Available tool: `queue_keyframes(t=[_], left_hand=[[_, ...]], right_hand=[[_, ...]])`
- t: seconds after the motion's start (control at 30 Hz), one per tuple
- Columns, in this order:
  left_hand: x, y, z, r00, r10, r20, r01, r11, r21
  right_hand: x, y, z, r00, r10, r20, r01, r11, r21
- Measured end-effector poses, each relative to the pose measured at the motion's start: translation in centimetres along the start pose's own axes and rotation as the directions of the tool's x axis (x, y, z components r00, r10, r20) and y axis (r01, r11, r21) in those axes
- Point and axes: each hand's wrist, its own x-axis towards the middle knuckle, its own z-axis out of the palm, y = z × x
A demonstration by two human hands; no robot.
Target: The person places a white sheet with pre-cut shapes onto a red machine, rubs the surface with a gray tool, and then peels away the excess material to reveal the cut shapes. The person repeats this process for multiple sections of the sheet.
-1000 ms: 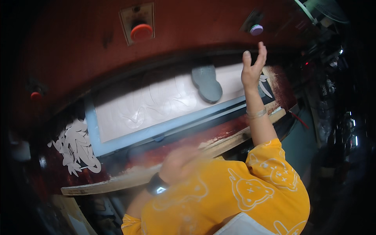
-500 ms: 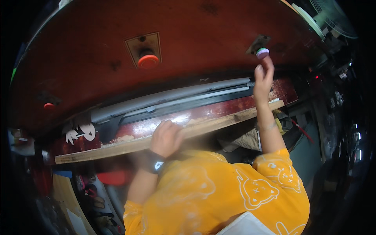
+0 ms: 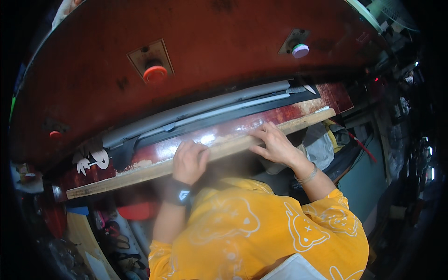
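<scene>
My left hand (image 3: 189, 162), with a dark band on its wrist, rests at the wooden strip (image 3: 140, 173) along the front of a dark red ledge. Its fingers are loosely bent over the wood with the thumb apart, and I see nothing in them. To its right, my right hand (image 3: 276, 143) reaches over the same strip, thumb and fingers spread and holding nothing. Above both hands is a broad red machine panel. It carries a large red push button (image 3: 155, 73), a pale lilac and green push button (image 3: 300, 50) and a smaller red button (image 3: 55, 134).
Behind the hands, a grey bar (image 3: 196, 112) lies along the ledge on a black strip. White cut-out shapes (image 3: 93, 161) lie at its left end. Grey and yellow cloth (image 3: 319, 142) hangs below the strip at the right. A fan (image 3: 389, 14) stands far right.
My right hand has left the lilac button and come down to the wooden strip. My left hand has shifted slightly left along the strip. The view has moved a little.
</scene>
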Motion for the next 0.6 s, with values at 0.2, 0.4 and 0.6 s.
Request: queue_keyframes(t=[0.2, 0.4, 0.6], left_hand=[[-0.3, 0.3, 0.3, 1.0, -0.016, -0.021, 0.017, 0.999, 0.041], [0.9, -0.1, -0.3, 0.996, -0.06, 0.068, 0.061, 0.998, -0.007], [6.5, -1.0, -1.6, 0.953, -0.028, 0.301, 0.056, 0.995, -0.084]], right_hand=[[-0.2, -0.7, -0.1, 0.999, 0.037, 0.002, -0.037, 0.999, 0.003], [6.2, 1.8, -5.3, 0.912, 0.078, 0.403, -0.263, 0.865, 0.428], [18.4, 2.6, -1.8, 0.929, 0.206, -0.307, -0.156, 0.971, 0.18]])
